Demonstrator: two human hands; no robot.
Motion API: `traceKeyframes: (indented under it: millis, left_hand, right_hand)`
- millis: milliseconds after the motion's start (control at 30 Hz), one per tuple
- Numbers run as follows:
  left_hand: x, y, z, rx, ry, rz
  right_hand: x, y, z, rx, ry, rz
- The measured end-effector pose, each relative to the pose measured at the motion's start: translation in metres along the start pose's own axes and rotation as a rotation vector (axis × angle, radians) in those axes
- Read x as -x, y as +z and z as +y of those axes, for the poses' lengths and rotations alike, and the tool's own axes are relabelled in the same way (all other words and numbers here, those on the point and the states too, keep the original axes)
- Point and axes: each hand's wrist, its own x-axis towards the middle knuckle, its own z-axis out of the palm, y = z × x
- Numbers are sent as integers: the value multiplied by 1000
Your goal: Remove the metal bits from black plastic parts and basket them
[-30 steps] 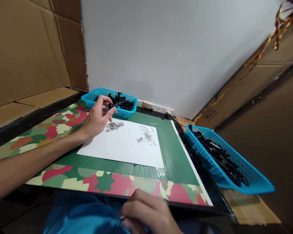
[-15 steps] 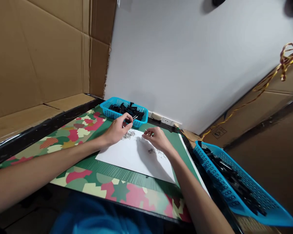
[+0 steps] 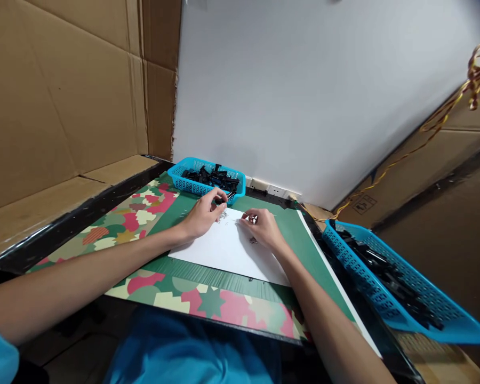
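My left hand (image 3: 205,214) is closed in a pinch on a small black part with a shiny edge (image 3: 231,196), over the far edge of a white paper sheet (image 3: 224,250). Just right of it, my right hand (image 3: 264,228) has thumb and fingertips pressed together; whatever is between them is too small to name. A pile of tiny metal pieces (image 3: 223,216) lies on the paper by my left fingers, partly covered by them. Under my right hand sits a second small cluster of tiny pieces (image 3: 253,240), partly hidden.
Behind my hands stands a blue perforated basket (image 3: 180,183) of black parts. Another blue basket (image 3: 460,325) with similar parts is at the right. Wall sockets (image 3: 276,190) line the back edge, and a yellow-brown twisted cable (image 3: 404,157) hangs at right. Cardboard (image 3: 84,96) walls the left side.
The camera view has shifted slightly. My right hand has come a little closer to my left hand, which still pinches the black part.
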Motion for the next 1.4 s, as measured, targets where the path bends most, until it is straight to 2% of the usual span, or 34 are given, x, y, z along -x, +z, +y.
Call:
traceKeyframes:
  millis: [133, 267, 500, 667, 933, 1167, 1300, 1400]
  left_hand:
    - [0, 0, 3, -36, 1, -13]
    - [-2, 1, 3, -46, -1, -17]
    - [-7, 0, -8, 50, -75, 19]
    - [-3, 1, -9, 53, -120, -38]
    - [-7, 3, -13, 66, -89, -12]
    - [-9, 3, -17, 62, -81, -3]
    - [-7, 3, -15, 79, -93, 0]
    - [-6, 3, -11, 94, -104, 11]
  right_hand:
    - [-1, 12, -8, -36, -69, -52]
    - [-1, 12, -12, 21, -145, -65]
    - [4, -13, -15, 40, -138, -120]
    - [8, -28, -8, 48, -98, -165]
    - [0, -5, -11, 47, -67, -126]
    - [-2, 3, -12, 35, -57, -174]
    - [-3, -6, -7, -15, -106, -194]
    - [-3, -23, 4, -41, -140, -162]
